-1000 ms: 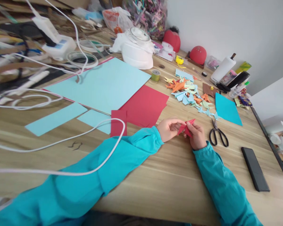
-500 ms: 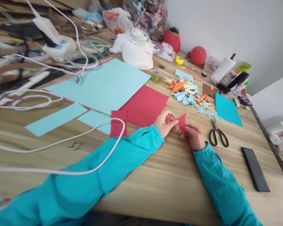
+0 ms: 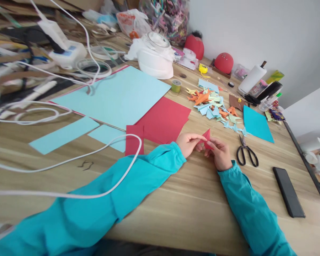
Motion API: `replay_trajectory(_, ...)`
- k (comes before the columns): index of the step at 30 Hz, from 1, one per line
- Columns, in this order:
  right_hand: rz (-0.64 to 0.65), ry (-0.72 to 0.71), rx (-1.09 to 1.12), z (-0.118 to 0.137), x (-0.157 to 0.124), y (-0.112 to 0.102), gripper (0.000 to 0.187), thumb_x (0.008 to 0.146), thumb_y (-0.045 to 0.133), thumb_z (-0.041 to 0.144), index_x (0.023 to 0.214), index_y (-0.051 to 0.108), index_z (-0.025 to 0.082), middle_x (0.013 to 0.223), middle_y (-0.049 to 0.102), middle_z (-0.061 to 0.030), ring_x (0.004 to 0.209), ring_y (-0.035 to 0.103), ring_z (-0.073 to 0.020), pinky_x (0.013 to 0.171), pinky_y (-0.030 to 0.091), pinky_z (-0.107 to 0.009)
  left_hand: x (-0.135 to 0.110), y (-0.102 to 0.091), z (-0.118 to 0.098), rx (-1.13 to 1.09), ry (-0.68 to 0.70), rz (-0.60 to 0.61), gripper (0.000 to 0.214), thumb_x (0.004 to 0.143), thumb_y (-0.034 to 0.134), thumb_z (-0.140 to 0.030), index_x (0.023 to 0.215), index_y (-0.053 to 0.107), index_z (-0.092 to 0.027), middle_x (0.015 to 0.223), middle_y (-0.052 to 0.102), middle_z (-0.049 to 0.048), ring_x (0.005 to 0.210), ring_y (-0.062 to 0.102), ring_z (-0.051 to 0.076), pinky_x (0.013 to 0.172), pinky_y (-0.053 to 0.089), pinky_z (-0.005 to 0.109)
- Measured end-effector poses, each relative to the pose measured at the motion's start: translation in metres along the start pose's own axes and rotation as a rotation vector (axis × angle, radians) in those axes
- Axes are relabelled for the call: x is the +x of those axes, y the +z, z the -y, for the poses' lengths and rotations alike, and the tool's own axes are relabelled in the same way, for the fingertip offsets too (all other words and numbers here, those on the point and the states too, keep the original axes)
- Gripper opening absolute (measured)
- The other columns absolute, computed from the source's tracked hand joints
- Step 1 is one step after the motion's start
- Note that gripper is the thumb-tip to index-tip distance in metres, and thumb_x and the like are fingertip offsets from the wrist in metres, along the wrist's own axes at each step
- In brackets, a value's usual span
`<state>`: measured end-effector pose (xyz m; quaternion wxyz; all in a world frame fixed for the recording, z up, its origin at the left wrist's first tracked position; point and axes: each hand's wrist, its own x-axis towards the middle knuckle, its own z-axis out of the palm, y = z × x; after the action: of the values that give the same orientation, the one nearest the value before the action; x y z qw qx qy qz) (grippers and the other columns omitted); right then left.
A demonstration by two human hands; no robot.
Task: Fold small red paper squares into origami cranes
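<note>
Between my two hands is a small piece of folded red paper [image 3: 207,135], its pointed tip standing up above the fingers. My left hand [image 3: 188,143] pinches its left side, index finger stretched along the paper. On the other side, my right hand [image 3: 220,153] grips the lower right part between thumb and fingers. The lower folds are hidden behind the fingers. Left of my hands lie red paper sheets [image 3: 164,119] and a narrow red strip [image 3: 132,140]. Black-handled scissors [image 3: 245,152] rest to the right of my right hand.
Folded paper cranes [image 3: 212,103] in several colours are heaped beyond my hands, beside a blue sheet [image 3: 258,124]. A large light-blue sheet [image 3: 117,96] lies left. A white cable [image 3: 122,177] crosses over my left sleeve. A black phone [image 3: 288,192] is at right.
My left hand's fingers have shifted and straightened over the folded red paper, whose visible point looks narrower. My right hand has stayed almost in place.
</note>
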<state>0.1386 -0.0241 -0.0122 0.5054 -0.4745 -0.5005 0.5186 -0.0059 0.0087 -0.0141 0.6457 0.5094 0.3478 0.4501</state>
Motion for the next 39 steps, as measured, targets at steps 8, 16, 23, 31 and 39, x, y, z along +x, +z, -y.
replay_trajectory(8, 0.030, -0.041, 0.013, 0.000, -0.001, -0.001, 0.028, 0.071, 0.068, 0.026, 0.097, 0.065, 0.017, 0.059, 0.061, 0.0023, 0.043, 0.050, -0.0066, 0.040, 0.040, -0.018, -0.001, 0.000, -0.005, -0.064, -0.085, 0.027, 0.011, 0.070, 0.058, -0.017, 0.075, 0.066, -0.010, 0.052, 0.060, 0.0012, 0.048, 0.056, 0.010, 0.047, 0.046, 0.021)
replay_trajectory(16, 0.072, -0.011, -0.033, 0.005, -0.003, 0.002, 0.035, 0.063, 0.074, 0.026, 0.095, 0.064, 0.017, 0.061, 0.063, 0.0009, 0.049, 0.053, -0.0097, 0.044, 0.042, -0.021, 0.000, 0.001, -0.005, 0.052, -0.088, -0.034, 0.017, 0.058, 0.073, -0.022, 0.067, 0.064, -0.011, 0.045, 0.057, -0.0008, 0.040, 0.050, 0.008, 0.043, 0.043, 0.020)
replay_trajectory(23, 0.102, -0.030, -0.075, 0.010, -0.004, 0.007, 0.041, 0.059, 0.076, 0.027, 0.097, 0.064, 0.017, 0.066, 0.065, -0.0013, 0.052, 0.055, -0.0110, 0.046, 0.043, -0.023, -0.003, 0.003, -0.007, 0.048, -0.083, -0.092, 0.018, 0.058, 0.073, -0.022, 0.063, 0.059, -0.012, 0.038, 0.052, -0.0028, 0.035, 0.048, 0.008, 0.037, 0.039, 0.019)
replay_trajectory(31, 0.057, -0.042, -0.068, 0.005, -0.004, 0.005, 0.046, 0.061, 0.075, 0.025, 0.104, 0.060, 0.018, 0.064, 0.063, 0.0009, 0.050, 0.056, -0.0108, 0.044, 0.045, -0.022, -0.004, 0.004, -0.010, 0.026, -0.037, -0.103, 0.014, 0.062, 0.069, -0.021, 0.071, 0.064, -0.012, 0.043, 0.056, -0.0024, 0.035, 0.048, 0.008, 0.036, 0.041, 0.019)
replay_trajectory(39, -0.001, -0.139, -0.001, -0.002, -0.004, -0.001, 0.038, 0.068, 0.070, 0.022, 0.104, 0.057, 0.024, 0.062, 0.061, 0.0051, 0.044, 0.054, -0.0087, 0.041, 0.041, -0.021, -0.002, 0.004, -0.010, -0.017, -0.090, -0.124, 0.018, 0.062, 0.068, -0.018, 0.078, 0.071, -0.012, 0.063, 0.069, 0.0031, 0.052, 0.061, 0.011, 0.057, 0.055, 0.025)
